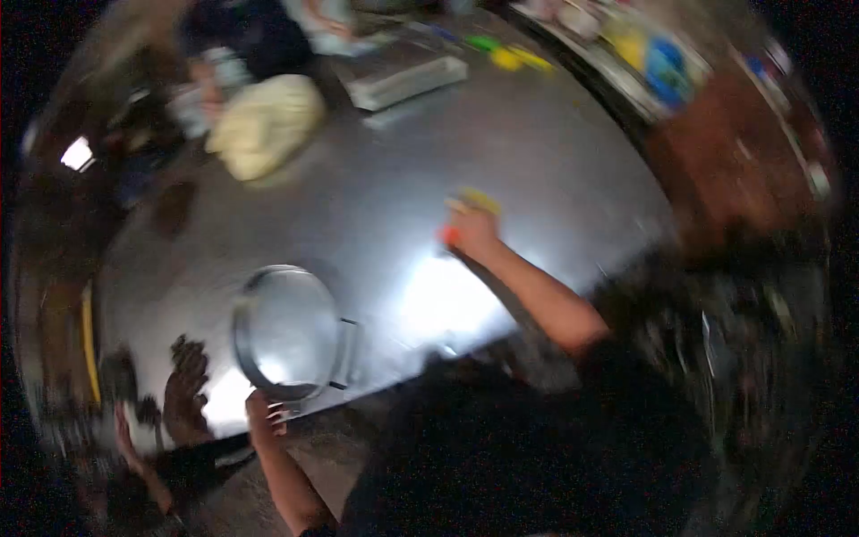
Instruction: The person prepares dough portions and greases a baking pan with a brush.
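My left hand (266, 416) is at the near rim of a round metal pan (291, 327), by the table's front edge. Its fingers look curled at the rim, though motion blurs them. The pan has a squared handle on its right side. Further forward and to the right, my right hand (476, 231) is closed over a yellow and orange thing (480, 200) low over the metal table (385, 188). Most of that thing is hidden under the hand, and its kind does not show.
A large pale dough-like mass (267, 125) lies at the far left, beside another person in dark clothes (246, 36). Beyond it stands a long light tray (407, 82). Green and yellow items (507, 57) lie at the back. A shelf with coloured packages (658, 67) is far right.
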A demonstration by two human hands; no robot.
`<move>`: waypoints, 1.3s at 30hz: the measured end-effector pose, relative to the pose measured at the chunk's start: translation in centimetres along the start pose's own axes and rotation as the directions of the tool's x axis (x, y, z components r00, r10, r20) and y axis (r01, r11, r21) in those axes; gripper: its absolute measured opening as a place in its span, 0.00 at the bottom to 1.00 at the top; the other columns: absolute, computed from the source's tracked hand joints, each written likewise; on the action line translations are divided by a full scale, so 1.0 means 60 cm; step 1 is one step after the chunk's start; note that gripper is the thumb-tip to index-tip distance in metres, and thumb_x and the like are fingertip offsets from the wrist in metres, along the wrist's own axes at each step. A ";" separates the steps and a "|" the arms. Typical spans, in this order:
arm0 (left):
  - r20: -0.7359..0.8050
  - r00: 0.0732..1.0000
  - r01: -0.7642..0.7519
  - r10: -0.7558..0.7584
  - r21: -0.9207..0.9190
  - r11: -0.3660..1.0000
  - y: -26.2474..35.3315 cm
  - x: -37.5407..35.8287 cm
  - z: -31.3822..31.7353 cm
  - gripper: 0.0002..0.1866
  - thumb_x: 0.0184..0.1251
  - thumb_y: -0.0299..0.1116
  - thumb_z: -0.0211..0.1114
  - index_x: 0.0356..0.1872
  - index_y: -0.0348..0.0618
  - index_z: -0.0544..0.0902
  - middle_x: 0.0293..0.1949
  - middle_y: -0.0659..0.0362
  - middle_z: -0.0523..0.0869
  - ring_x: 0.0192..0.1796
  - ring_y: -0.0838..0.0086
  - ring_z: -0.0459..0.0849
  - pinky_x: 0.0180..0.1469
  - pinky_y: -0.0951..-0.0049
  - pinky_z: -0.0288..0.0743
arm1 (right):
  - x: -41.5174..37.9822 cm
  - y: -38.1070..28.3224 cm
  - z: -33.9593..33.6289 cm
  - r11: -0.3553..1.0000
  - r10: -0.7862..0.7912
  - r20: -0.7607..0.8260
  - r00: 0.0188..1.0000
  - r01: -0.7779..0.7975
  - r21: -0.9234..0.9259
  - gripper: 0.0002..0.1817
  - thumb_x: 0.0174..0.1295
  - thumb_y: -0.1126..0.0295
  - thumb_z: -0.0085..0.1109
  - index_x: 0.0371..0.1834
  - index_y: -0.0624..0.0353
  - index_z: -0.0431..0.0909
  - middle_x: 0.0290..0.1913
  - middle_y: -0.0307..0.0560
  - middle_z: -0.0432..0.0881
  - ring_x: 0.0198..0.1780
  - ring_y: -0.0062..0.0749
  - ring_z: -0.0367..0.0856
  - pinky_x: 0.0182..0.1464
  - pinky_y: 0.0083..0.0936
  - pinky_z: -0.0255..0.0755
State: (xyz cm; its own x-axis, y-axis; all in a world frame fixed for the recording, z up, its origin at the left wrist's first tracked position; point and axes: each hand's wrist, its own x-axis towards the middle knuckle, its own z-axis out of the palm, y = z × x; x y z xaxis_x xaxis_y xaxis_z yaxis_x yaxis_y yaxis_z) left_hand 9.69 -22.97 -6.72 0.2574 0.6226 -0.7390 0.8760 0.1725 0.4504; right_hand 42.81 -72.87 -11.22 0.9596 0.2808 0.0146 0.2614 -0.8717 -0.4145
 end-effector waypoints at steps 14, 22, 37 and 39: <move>-0.211 0.776 -0.590 0.594 0.089 0.803 -0.073 0.066 0.015 0.16 0.66 0.39 0.55 0.37 0.34 0.82 0.27 0.46 0.85 0.26 0.60 0.85 0.31 0.63 0.77 | -0.236 -0.185 -0.006 0.930 -0.362 -0.197 0.911 0.342 -0.132 0.11 0.49 0.68 0.63 0.38 0.52 0.80 0.38 0.53 0.81 0.37 0.52 0.81 0.36 0.44 0.74; 0.039 0.888 -0.460 0.458 0.054 0.886 -0.052 0.046 -0.010 0.20 0.70 0.45 0.50 0.32 0.38 0.81 0.18 0.54 0.82 0.17 0.67 0.80 0.21 0.65 0.73 | -0.393 -0.253 0.029 0.961 -0.256 -0.247 0.935 0.219 -0.168 0.09 0.50 0.71 0.61 0.36 0.53 0.80 0.32 0.56 0.81 0.31 0.55 0.80 0.34 0.41 0.74; 0.306 0.907 -0.286 0.291 -0.062 0.956 -0.039 0.070 -0.027 0.18 0.72 0.45 0.48 0.28 0.41 0.72 0.15 0.57 0.76 0.10 0.73 0.69 0.11 0.70 0.59 | -0.326 -0.314 0.018 0.695 0.364 -0.224 0.904 -0.104 0.711 0.12 0.56 0.66 0.64 0.39 0.61 0.81 0.29 0.45 0.83 0.28 0.30 0.80 0.32 0.26 0.74; 0.286 0.915 -0.284 0.286 -0.050 0.958 -0.042 0.064 -0.024 0.19 0.72 0.45 0.48 0.28 0.41 0.72 0.15 0.57 0.77 0.11 0.73 0.69 0.11 0.70 0.58 | -0.283 -0.352 0.010 0.407 0.380 -0.112 0.918 -0.058 0.912 0.11 0.58 0.69 0.63 0.39 0.65 0.80 0.31 0.39 0.82 0.31 0.21 0.79 0.33 0.21 0.74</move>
State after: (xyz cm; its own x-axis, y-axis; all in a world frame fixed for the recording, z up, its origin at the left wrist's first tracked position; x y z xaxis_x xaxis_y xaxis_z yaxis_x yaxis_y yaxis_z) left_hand 7.90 -19.94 -9.98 0.6026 0.4003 -0.6904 0.7453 0.0268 0.6662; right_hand 20.94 -58.96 -3.28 0.9920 -0.1185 -0.0426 -0.0434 -0.0046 -0.9990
